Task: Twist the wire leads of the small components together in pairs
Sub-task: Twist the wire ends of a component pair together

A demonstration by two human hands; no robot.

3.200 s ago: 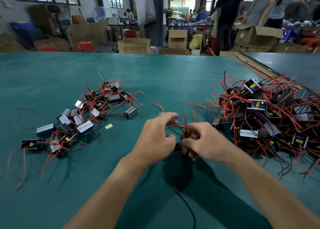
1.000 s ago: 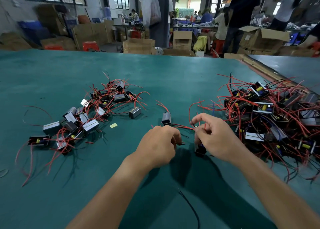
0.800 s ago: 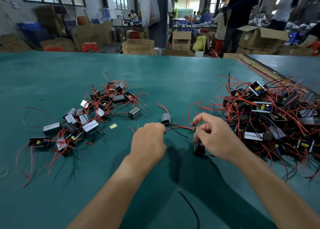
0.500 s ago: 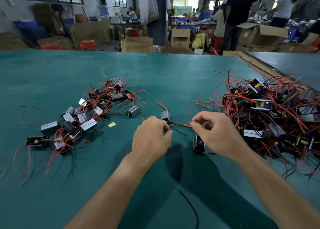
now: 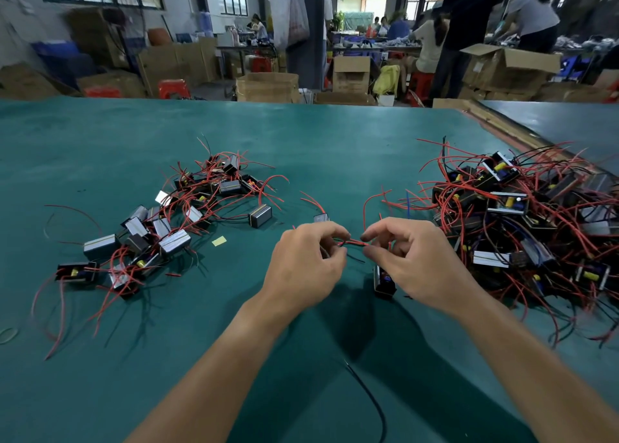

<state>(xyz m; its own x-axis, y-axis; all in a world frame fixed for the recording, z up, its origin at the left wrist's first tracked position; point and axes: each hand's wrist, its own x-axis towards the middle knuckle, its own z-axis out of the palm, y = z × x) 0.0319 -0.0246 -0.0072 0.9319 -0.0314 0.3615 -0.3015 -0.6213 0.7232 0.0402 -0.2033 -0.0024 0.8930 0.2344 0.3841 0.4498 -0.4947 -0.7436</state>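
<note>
Over green table (image 5: 301, 141), both hands' grips pinch red leads (image 5: 350, 242).

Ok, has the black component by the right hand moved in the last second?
No. The black component stays put on the green table, just as far right of the yellow scrap, beside the right hand pinching the red leads.

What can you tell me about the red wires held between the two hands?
The red leads are thin, flexible insulated wires, lying side by side in a short, nearly level span above the green table. The left hand pinches one end, the right hand the other. A black wire runs just beneath.
</note>
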